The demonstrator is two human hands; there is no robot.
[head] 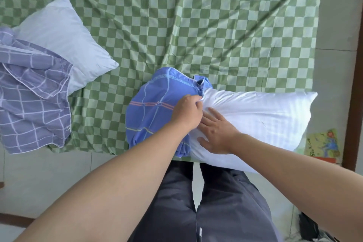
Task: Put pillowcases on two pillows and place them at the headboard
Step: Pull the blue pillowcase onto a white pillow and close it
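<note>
There were two pillows and two pillowcases on the green checked sheet [196,25]. The white pillow [255,122] lay at the near edge of the bed, its left end inside the blue pillowcase [151,108], which had thin coloured lines. The left hand [188,112] pinched the case's bunched opening. The right hand [218,133] lay spread flat on the pillow. At the left, the bare second pillow [64,39] was partly under the purple grid pillowcase [33,92].

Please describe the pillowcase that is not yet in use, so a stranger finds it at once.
On the green checked bed, look to the left edge, beside the bare pillow. The grid pillowcase lies crumpled there, partly hanging off. It is dull purple with thin white lines, unlike the bright blue pillowcase.
</note>
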